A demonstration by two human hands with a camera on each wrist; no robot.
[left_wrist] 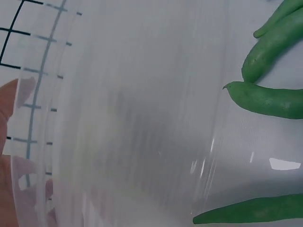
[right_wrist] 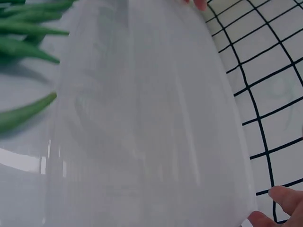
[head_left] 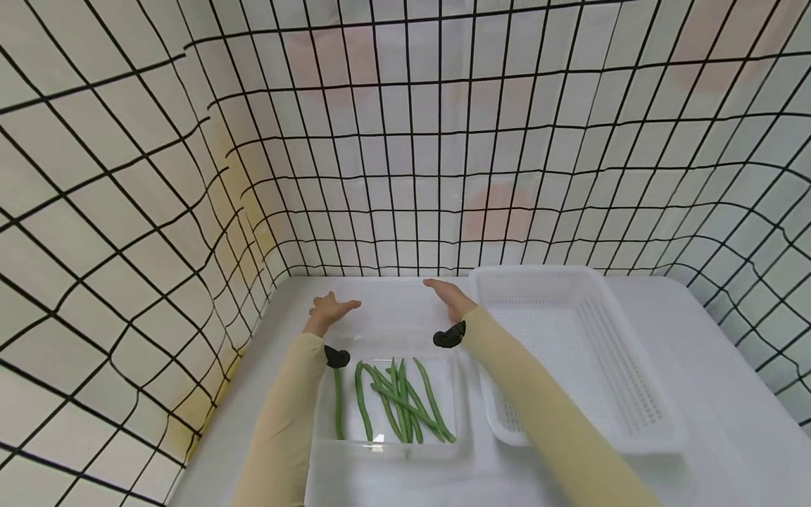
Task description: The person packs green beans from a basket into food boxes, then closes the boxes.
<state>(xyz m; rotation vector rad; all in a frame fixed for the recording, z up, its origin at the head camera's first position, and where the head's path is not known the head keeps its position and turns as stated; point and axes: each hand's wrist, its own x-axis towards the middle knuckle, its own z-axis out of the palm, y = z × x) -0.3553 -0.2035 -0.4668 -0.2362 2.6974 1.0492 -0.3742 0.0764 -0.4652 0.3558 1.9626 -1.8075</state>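
Observation:
A clear plastic container [head_left: 457, 422] with several green beans [head_left: 362, 401] on its floor lies between my forearms in the head view. My left hand [head_left: 328, 310] is past its far left corner, fingers spread and thumb pointing right. My right hand [head_left: 451, 297] is beyond the far right corner, its fingers straight and pointing forward and left. In the left wrist view, parts of the left hand [left_wrist: 7, 161] show through the clear wall. Fingers of the right hand [right_wrist: 284, 208] appear at the lower right of the right wrist view, right by the container's edge. Neither hand holds anything.
To the right, a white perforated basket [head_left: 652, 422] stands on the white table [head_left: 728, 394], partly covered by my right forearm. A black wire grid [head_left: 437, 176] encloses the back and both sides. Dark wrist cameras [head_left: 448, 336] sit on both wrists.

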